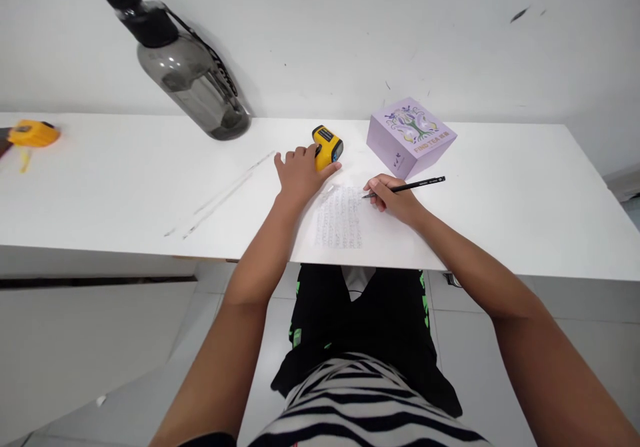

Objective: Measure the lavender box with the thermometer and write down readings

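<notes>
My right hand [387, 193] pinches a slim black pencil [423, 183], its tip touching or just above the right side of a sheet of paper [380, 233]. Rows of small handwriting [340, 220] cover the sheet's left part. Above the sheet's top left, my left hand [303, 170] lies with thumb and forefinger around the lower part of a yellow and black handheld device [327, 145]. The palm hides some of this device. Its other fingers rest on the white tabletop [240, 213].
A purple tea box [415, 133] stands behind my right hand. Against the wall leans a grey clear bottle [193, 80] with a black cap. Far left is a blurred orange-yellow object [35, 133], with something dark at the frame edge. Dark streaks [220, 197] mark the tabletop.
</notes>
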A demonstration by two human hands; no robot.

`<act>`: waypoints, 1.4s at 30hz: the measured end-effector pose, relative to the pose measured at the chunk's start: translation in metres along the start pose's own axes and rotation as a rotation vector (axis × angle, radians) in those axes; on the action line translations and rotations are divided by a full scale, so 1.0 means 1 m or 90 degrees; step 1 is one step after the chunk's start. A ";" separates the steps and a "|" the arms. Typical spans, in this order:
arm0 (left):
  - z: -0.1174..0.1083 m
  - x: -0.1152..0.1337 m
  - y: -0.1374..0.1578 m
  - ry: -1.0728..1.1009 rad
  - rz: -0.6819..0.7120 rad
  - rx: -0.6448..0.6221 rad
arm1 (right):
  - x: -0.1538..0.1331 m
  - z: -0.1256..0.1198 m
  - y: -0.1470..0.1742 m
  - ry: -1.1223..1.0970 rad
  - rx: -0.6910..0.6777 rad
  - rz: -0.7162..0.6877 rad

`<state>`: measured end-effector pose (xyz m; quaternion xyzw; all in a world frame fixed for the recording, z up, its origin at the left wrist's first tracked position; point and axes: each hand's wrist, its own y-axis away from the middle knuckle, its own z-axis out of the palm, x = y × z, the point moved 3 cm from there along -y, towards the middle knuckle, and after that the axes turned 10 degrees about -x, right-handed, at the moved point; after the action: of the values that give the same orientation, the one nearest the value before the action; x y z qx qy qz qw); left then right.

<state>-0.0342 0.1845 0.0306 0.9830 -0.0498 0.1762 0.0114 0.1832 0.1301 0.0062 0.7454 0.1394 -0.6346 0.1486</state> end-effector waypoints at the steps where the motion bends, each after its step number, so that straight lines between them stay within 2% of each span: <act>1: 0.001 -0.003 -0.001 -0.002 -0.013 -0.018 | -0.001 0.000 0.000 -0.001 0.001 0.003; 4: 0.001 -0.005 -0.003 0.018 -0.038 -0.031 | -0.004 -0.001 0.001 -0.004 0.005 0.016; 6: 0.000 -0.003 -0.002 0.025 -0.017 -0.009 | -0.006 -0.002 0.001 -0.003 0.008 0.031; 8: 0.000 0.004 0.000 0.010 0.070 -0.005 | -0.007 -0.006 0.001 0.000 0.014 0.051; 11: 0.006 0.015 0.007 -0.033 0.248 -0.055 | -0.007 -0.012 0.002 -0.005 0.017 0.070; 13: 0.010 0.019 0.011 -0.061 0.300 -0.089 | -0.006 -0.016 0.002 -0.019 0.003 0.072; 15: 0.013 0.018 0.012 -0.076 0.266 -0.099 | -0.003 -0.020 0.002 -0.039 -0.012 0.070; 18: 0.011 0.013 0.010 -0.073 0.169 -0.092 | 0.001 -0.024 0.003 -0.051 -0.020 0.073; 21: 0.007 0.013 0.009 -0.060 0.151 -0.088 | 0.001 -0.024 0.006 -0.021 -0.014 0.081; 25: 0.002 0.012 0.007 -0.032 0.140 -0.077 | -0.009 -0.019 0.012 0.066 0.112 -0.008; 27: 0.000 0.008 0.006 -0.026 0.089 -0.067 | -0.014 -0.016 0.016 0.130 0.166 -0.061; 29: 0.000 0.003 0.004 -0.024 0.034 -0.070 | -0.017 -0.013 0.017 0.215 0.178 -0.098; 35: 0.005 -0.001 0.002 -0.028 -0.019 -0.079 | -0.015 -0.011 0.012 0.426 0.136 -0.213; 42: 0.010 -0.005 -0.008 0.002 -0.017 -0.048 | 0.000 -0.008 0.008 0.534 0.021 -0.223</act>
<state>-0.0345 0.1922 0.0196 0.9822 -0.0432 0.1758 0.0507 0.1934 0.1263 0.0077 0.9056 0.3012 -0.2955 -0.0424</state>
